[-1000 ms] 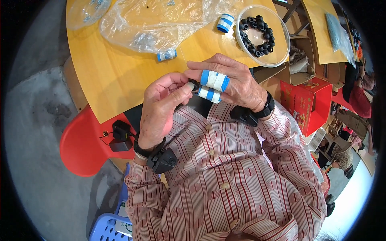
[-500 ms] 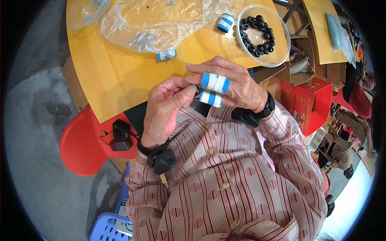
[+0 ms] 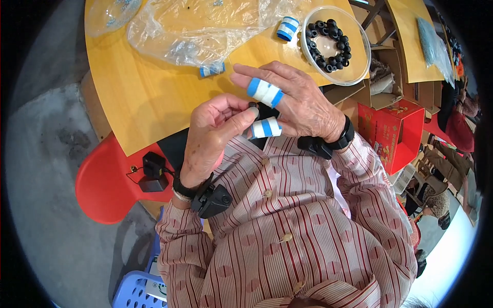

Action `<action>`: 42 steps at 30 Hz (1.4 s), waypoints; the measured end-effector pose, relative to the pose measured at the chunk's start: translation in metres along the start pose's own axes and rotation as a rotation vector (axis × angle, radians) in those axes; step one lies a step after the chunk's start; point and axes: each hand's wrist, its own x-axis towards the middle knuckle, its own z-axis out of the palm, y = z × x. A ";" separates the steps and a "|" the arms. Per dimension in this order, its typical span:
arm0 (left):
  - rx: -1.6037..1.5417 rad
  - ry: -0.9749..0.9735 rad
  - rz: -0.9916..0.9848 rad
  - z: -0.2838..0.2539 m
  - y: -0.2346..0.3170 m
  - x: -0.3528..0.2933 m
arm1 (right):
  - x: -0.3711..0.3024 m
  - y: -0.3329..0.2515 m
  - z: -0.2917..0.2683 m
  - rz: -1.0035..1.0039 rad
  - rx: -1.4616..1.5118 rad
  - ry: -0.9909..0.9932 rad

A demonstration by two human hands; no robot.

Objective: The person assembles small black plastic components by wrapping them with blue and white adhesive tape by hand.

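Between the thumb and fingertips of my left hand (image 3: 213,128) is pinched a small black piece (image 3: 252,105), mostly covered by the fingers; its kind cannot be made out. My right hand (image 3: 303,100) is open beside it, palm down, with its fingers stretched out and apart from the thumb. Blue and white striped wraps go round a finger (image 3: 265,92) and the thumb (image 3: 266,128) of that hand. The thumb's tip is close to the left fingertips. At the back right, a round clear plastic tub (image 3: 365,59) holds several black rounded pieces (image 3: 328,33).
On the yellow table (image 3: 149,102) lie a crumpled clear plastic bag (image 3: 200,31) and two blue-and-white rolls (image 3: 287,29), one partly under the bag. A shallow clear dish (image 3: 115,15) sits far left. A red chair (image 3: 102,179) and a red box (image 3: 385,133) flank me.
My right hand has opened: its wrapped finger has lifted up and left, away from the thumb. The left hand has shifted slightly right, still pinching the small black piece.
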 end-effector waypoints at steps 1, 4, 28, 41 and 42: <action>-0.001 -0.001 -0.002 0.000 0.000 0.000 | 0.002 0.000 0.002 0.001 0.002 -0.023; 0.076 -0.002 -0.008 -0.002 0.001 0.002 | 0.004 0.001 0.003 0.008 0.012 -0.062; 0.070 0.000 -0.149 0.000 0.004 -0.004 | -0.007 0.007 0.008 -0.078 0.029 -0.018; 0.314 -0.021 -0.151 0.002 0.009 -0.002 | -0.010 0.007 0.010 -0.130 0.015 -0.016; 0.325 -0.024 -0.149 0.001 0.008 -0.001 | -0.010 0.007 0.009 -0.126 0.006 -0.042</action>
